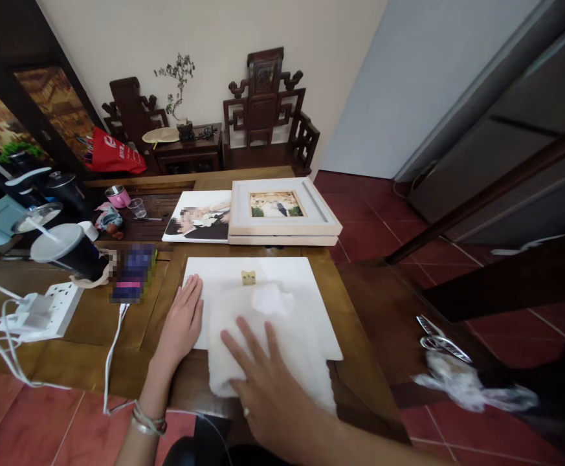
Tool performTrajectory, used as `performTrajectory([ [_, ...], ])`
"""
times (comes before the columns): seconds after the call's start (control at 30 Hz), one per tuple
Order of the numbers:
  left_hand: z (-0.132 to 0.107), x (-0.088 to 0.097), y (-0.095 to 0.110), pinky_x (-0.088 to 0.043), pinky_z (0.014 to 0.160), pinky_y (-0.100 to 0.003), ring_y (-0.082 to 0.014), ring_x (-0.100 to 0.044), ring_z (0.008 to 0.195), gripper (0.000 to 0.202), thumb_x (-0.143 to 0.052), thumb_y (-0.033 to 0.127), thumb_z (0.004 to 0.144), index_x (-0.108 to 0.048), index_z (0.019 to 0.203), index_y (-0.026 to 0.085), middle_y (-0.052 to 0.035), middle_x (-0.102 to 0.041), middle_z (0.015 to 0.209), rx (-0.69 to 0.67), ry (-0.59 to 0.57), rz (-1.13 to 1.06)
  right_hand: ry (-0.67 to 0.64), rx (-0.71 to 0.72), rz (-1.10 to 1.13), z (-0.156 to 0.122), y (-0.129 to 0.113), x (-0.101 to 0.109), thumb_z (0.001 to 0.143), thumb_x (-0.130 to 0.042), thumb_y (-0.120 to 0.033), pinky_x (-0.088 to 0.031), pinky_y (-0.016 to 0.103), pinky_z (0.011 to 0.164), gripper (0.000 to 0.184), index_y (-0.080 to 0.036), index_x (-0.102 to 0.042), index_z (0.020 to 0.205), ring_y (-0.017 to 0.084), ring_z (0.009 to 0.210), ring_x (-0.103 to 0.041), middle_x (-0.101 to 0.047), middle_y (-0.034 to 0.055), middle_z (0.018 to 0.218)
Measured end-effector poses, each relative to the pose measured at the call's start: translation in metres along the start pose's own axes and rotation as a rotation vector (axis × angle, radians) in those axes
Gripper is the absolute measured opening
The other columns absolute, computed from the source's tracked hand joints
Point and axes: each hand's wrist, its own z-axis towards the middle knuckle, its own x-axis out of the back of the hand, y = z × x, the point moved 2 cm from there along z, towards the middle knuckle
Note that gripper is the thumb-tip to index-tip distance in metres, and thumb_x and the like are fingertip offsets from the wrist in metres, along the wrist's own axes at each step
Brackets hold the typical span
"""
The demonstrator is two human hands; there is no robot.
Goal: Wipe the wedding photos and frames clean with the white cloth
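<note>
Two stacked frames [282,217] lie at the worktop's [88,330] far end, a photo print [199,217] touching their left side. A power strip [44,310] sits left, near a lidded cup [68,251]. Scissors [440,340] lie right, beside crumpled plastic [466,385].

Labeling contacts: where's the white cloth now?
Head view, bottom centre: the cloth lies on the white board at the table's near edge, under the right hand, with the left hand flat just to its left.

Open tabletop [354,378] right of the right hand [263,382]; stacked frames [282,223] block ahead, power strip [44,310] beyond the left hand [181,323].
</note>
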Motion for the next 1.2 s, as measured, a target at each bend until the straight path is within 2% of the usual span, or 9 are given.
performTrajectory([
  [0.13,0.0,0.0,-0.001,-0.021,0.117,-0.048,-0.021,-0.027,0.142,0.046,-0.033,0.025,0.098,-0.037,0.143,0.016,-0.0129,-0.037,0.151,-0.002,-0.001,0.01,-0.007,-0.021,0.006,0.007,0.007,0.008,0.085,-0.053,-0.024,-0.002,0.076,0.104,0.031,-0.018,-0.067,0.112,0.044,0.141,-0.002,-0.023,0.0135,0.155],
  [0.33,0.0,0.0,-0.002,-0.022,0.116,-0.048,-0.0222,-0.029,0.142,0.046,-0.034,0.024,0.097,-0.039,0.142,0.016,-0.0135,-0.038,0.15,-0.008,0.014,-0.01,0.166,-0.135,-0.13,0.073,0.047,0.026,0.087,-0.048,-0.022,-0.012,0.076,0.102,0.042,-0.017,-0.058,0.127,0.045,0.14,-0.014,-0.031,0.0161,0.152],
  [0.43,0.001,0.0,-0.002,-0.022,0.117,-0.048,-0.0222,-0.03,0.141,0.047,-0.036,0.024,0.096,-0.039,0.142,0.017,-0.0133,-0.039,0.149,0.0,0.019,-0.023,0.208,-0.176,-0.152,0.092,0.054,0.03,0.088,-0.044,-0.023,-0.012,0.076,0.102,0.041,-0.016,-0.058,0.126,0.045,0.14,-0.013,-0.03,0.0162,0.152],
  [0.57,0.0,0.0,-0.003,-0.021,0.117,-0.049,-0.0223,-0.029,0.142,0.049,-0.034,0.019,0.095,-0.037,0.144,0.017,-0.0133,-0.037,0.15,-0.007,0.009,-0.033,0.18,-0.162,-0.115,0.079,0.039,0.022,0.089,-0.042,-0.021,-0.007,0.074,0.104,0.04,-0.015,-0.06,0.124,0.045,0.14,-0.009,-0.026,0.0157,0.154],
  [0.73,-0.001,0.002,-0.004,-0.02,0.117,-0.05,-0.0212,-0.026,0.143,0.051,-0.034,0.016,0.094,-0.034,0.145,0.019,-0.0117,-0.034,0.152,-0.011,-0.02,-0.041,0.052,-0.001,0.097,0.022,0.003,0.011,0.08,-0.049,-0.018,0.0,0.072,0.107,0.039,-0.016,-0.063,0.116,0.041,0.142,-0.003,-0.024,0.0131,0.155],
  [0.87,-0.001,0.001,-0.003,-0.02,0.118,-0.048,-0.02,-0.024,0.143,0.052,-0.032,0.012,0.093,-0.035,0.144,0.017,-0.012,-0.034,0.152,-0.018,-0.032,-0.03,0.022,0.037,0.187,0.001,0.001,0.01,0.074,-0.048,-0.012,-0.002,0.068,0.11,0.041,-0.019,-0.065,0.111,0.034,0.144,-0.008,-0.032,0.0071,0.153],
  [1.0,0.0,0.0,-0.002,-0.022,0.116,-0.05,-0.0214,-0.028,0.142,0.047,-0.034,0.021,0.096,-0.038,0.143,0.018,-0.0124,-0.037,0.151,-0.005,0.0,-0.022,0.138,-0.044,0.112,0.023,0.026,0.018,0.076,-0.046,-0.01,-0.003,0.066,0.111,0.043,-0.02,-0.065,0.114,0.032,0.144,-0.012,-0.036,0.0058,0.151],
  [1.1,0.001,0.001,0.0,-0.021,0.117,-0.049,-0.0213,-0.029,0.142,0.046,-0.036,0.027,0.097,-0.04,0.142,0.02,-0.0111,-0.038,0.15,0.006,0.014,-0.065,0.187,-0.154,-0.002,0.053,0.042,0.024,0.082,-0.046,-0.015,-0.008,0.069,0.109,0.041,-0.019,-0.063,0.119,0.036,0.143,-0.013,-0.034,0.0105,0.151],
  [1.2,0.0,0.005,0.0,-0.019,0.118,-0.046,-0.0202,-0.03,0.141,0.047,-0.034,0.034,0.098,-0.039,0.143,0.021,-0.0085,-0.039,0.15,0.085,0.015,-0.175,0.208,-0.243,-0.098,0.08,0.042,0.024,0.087,-0.045,-0.021,-0.009,0.075,0.104,0.04,-0.018,-0.061,0.123,0.043,0.141,-0.012,-0.03,0.0143,0.153],
])
